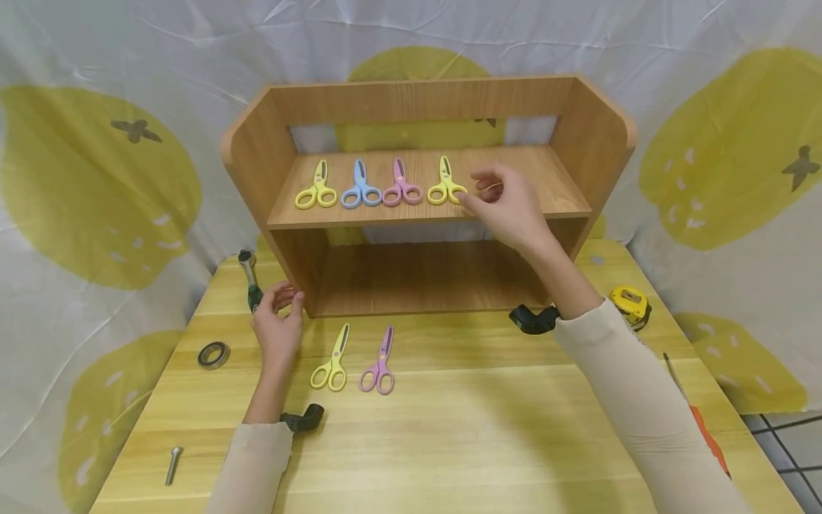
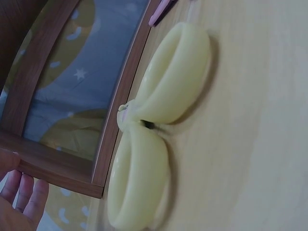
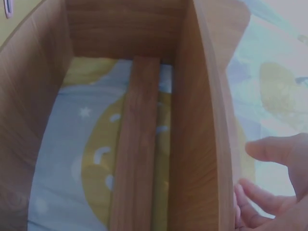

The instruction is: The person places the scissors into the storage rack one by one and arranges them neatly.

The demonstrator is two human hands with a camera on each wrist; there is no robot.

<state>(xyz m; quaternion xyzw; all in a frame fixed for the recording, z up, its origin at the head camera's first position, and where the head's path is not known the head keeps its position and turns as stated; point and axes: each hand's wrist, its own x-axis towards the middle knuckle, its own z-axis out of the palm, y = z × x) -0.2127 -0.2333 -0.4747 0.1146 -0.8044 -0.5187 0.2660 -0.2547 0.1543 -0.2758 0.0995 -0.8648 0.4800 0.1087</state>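
On the upper board of a wooden shelf unit point(image 1: 424, 207) lie a yellow point(image 1: 316, 191), a blue point(image 1: 361, 189), a pink point(image 1: 402, 187) and a second yellow pair of scissors point(image 1: 446, 187) in a row. My right hand point(image 1: 481, 191) hovers just right of that last pair, fingers loosely bent, holding nothing; the right wrist view shows its bare fingers point(image 3: 276, 150) beside the shelf's side wall point(image 3: 199, 125). My left hand point(image 1: 285, 296) rests at the unit's lower left corner, empty. In front of it on the table lie yellow scissors point(image 1: 332, 360) point(image 2: 154, 130) and purple scissors point(image 1: 379, 364).
On the wooden table point(image 1: 481, 442): a green-handled tool point(image 1: 247, 278) and a metal ring point(image 1: 213, 354) at the left, a bolt point(image 1: 173, 464) near the front left, a yellow tape measure point(image 1: 631, 303) and an orange-handled tool point(image 1: 700, 425) at the right. Patterned cloth hangs behind.
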